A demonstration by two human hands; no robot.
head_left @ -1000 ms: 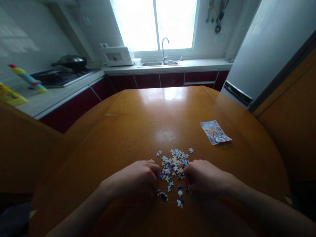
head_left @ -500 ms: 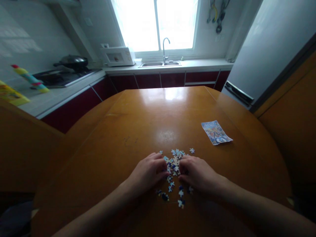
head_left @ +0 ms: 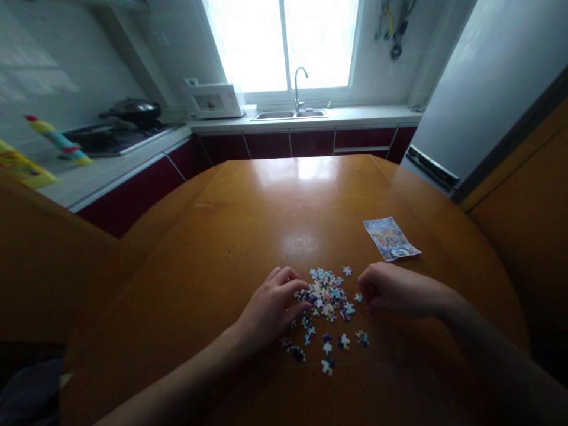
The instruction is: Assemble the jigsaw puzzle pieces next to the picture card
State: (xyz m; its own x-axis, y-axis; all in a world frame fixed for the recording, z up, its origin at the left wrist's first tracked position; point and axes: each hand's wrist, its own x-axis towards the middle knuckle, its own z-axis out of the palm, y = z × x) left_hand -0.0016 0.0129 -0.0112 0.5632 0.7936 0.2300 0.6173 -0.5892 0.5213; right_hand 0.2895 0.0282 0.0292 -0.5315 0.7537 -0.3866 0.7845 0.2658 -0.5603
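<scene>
Across the middle and bottom of the frame, a broad brown wooden desk [head_left: 248, 213]. Behind, at upper right, a tall grey refrigerator [head_left: 483, 89]. At lower centre, by the left edge of the pile of jigsaw pieces [head_left: 327, 291], the left hand [head_left: 271, 305], fingers open, parted from the thumb, apparently touching a few pieces. Right of centre, the right hand [head_left: 394, 290], curled; impossible to tell whether gripping a piece. Just drawn out to the right, clear of the pile, after covering part of it half a second ago. Between both hands, that pile, loose and mixed, now less covered and so probably easier to sort through. Above the right hand, a printed sheet [head_left: 391, 238], untouched. Smallest: a stray piece [head_left: 347, 271] at the pile's upper right, a lone piece [head_left: 358, 297] just beside the curled fingers, and a small cluster [head_left: 362, 338] lower down, uncovered by that same withdrawal.
</scene>
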